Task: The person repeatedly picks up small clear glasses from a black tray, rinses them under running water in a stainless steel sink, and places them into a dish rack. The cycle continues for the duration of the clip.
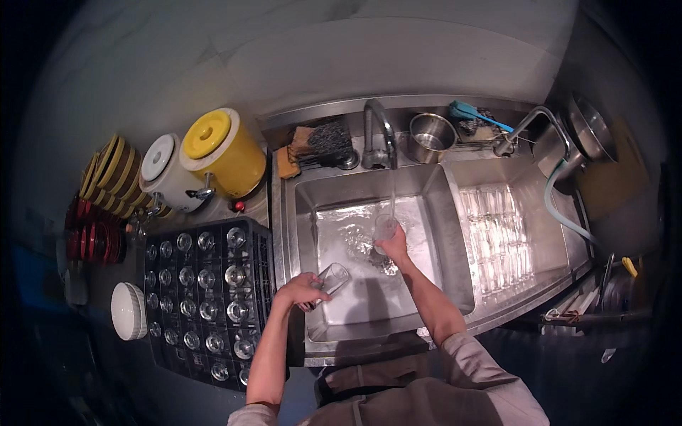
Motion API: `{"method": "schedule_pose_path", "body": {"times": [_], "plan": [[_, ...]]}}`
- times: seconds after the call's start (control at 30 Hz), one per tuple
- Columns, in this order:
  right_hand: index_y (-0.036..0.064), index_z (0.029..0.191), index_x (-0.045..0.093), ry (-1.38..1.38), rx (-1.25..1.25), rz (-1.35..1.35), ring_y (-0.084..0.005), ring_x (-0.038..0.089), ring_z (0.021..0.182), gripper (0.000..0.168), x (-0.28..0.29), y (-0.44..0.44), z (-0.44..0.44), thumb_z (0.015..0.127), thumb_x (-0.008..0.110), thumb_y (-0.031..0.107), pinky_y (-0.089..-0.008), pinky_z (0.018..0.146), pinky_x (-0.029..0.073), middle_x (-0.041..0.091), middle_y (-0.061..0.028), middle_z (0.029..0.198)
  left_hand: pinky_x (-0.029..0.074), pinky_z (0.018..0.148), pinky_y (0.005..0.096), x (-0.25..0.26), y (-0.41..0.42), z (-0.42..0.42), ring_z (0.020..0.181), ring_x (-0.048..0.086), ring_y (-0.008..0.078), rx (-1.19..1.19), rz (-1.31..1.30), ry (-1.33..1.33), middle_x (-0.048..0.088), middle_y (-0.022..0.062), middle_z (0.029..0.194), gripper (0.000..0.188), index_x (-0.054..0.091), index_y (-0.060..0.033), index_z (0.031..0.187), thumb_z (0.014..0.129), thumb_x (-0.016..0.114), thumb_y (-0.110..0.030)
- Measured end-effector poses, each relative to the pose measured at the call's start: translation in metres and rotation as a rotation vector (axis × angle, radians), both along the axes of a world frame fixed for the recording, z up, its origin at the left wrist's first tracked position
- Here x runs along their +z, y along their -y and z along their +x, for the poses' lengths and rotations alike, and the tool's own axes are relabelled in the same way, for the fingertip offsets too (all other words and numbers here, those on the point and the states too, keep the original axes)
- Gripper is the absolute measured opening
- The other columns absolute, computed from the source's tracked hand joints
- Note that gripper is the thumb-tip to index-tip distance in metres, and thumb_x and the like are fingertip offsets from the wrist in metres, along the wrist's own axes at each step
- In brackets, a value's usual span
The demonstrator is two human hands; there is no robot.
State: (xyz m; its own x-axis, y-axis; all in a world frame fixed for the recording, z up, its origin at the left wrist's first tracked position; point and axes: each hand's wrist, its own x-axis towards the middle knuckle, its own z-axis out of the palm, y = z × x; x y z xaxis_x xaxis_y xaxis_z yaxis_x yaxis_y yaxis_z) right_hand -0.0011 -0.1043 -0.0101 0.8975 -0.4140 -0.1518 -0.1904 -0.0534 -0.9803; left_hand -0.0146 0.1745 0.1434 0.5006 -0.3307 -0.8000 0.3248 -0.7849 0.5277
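Observation:
Under the stream from the faucet (381, 133), my right hand (393, 245) holds a clear drinking glass (384, 226) above the left basin. My left hand (306, 291) grips another clear glass (334, 277), tilted, over the near left part of that basin. Rippling water, with some foam, covers the bottom of the stainless steel sink (373, 330). Many clear glasses (495, 239) lie in rows in the right basin. To the left, a dark plastic glass rack (256, 229) holds many glasses in its compartments.
Behind the basins stand scouring pads (327, 136), a steel pot (431, 139), a blue brush (469, 111) and a second faucet (543, 114) with a hose (557, 210). Yellow (229, 154) and white (173, 181) dispensers, stacked white bowls (128, 311) and red dishes (98, 242) are at left.

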Motion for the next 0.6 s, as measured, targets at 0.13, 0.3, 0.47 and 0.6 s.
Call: {"method": "schedule_pose_path", "body": {"times": [0.13, 0.3, 0.47, 0.6], "plan": [[0.004, 0.11, 0.049, 0.031, -0.062, 0.009, -0.0209, 0.057, 0.094, 0.062, -0.008, 0.012, 0.009, 0.052, 0.071, -0.003, -0.0312, 0.083, 0.046, 0.059, -0.0088, 0.101, 0.047, 0.056, 0.0292, 0.022, -0.022, 0.004, 0.062, 0.06, 0.0183, -0.032, 0.036, 0.262, 0.062, 0.0122, 0.074, 0.063, 0.052, 0.0024, 0.109, 0.059, 0.078, -0.028], [-0.001, 0.119, 0.047, -0.046, 0.071, -0.316, -0.0256, 0.054, 0.101, 0.07, -0.013, 0.004, 0.018, 0.055, 0.074, 0.006, -0.0328, 0.086, 0.045, 0.055, -0.0126, 0.11, 0.047, 0.053, 0.0257, 0.081, -0.075, -0.016, 0.067, 0.06, 0.0131, 0.316, -0.221, 0.179, 0.063, 0.0082, 0.072, 0.056, 0.046, 0.0039, 0.108, 0.066, 0.075, -0.018], [-0.002, 0.12, 0.046, -0.113, 0.096, -0.081, -0.0256, 0.047, 0.11, 0.073, -0.008, 0.003, 0.006, 0.053, 0.076, 0.008, -0.0341, 0.096, 0.035, 0.048, -0.0149, 0.12, 0.045, 0.051, 0.0212, 0.125, -0.162, -0.056, 0.064, 0.053, 0.0069, 0.493, -0.309, 0.277, 0.061, 0.0065, 0.091, 0.052, 0.049, -0.0014, 0.111, 0.069, 0.075, -0.019], [0.001, 0.117, 0.045, -0.001, -0.089, -0.025, -0.0229, 0.051, 0.103, 0.066, 0.004, -0.004, 0.002, 0.057, 0.072, -0.005, -0.034, 0.091, 0.039, 0.052, -0.0096, 0.112, 0.046, 0.051, 0.0214, 0.144, -0.241, -0.107, 0.066, 0.054, 0.0077, 0.753, -0.129, 0.397, 0.06, 0.0068, 0.096, 0.054, 0.056, -0.0028, 0.111, 0.065, 0.079, -0.021]]}}
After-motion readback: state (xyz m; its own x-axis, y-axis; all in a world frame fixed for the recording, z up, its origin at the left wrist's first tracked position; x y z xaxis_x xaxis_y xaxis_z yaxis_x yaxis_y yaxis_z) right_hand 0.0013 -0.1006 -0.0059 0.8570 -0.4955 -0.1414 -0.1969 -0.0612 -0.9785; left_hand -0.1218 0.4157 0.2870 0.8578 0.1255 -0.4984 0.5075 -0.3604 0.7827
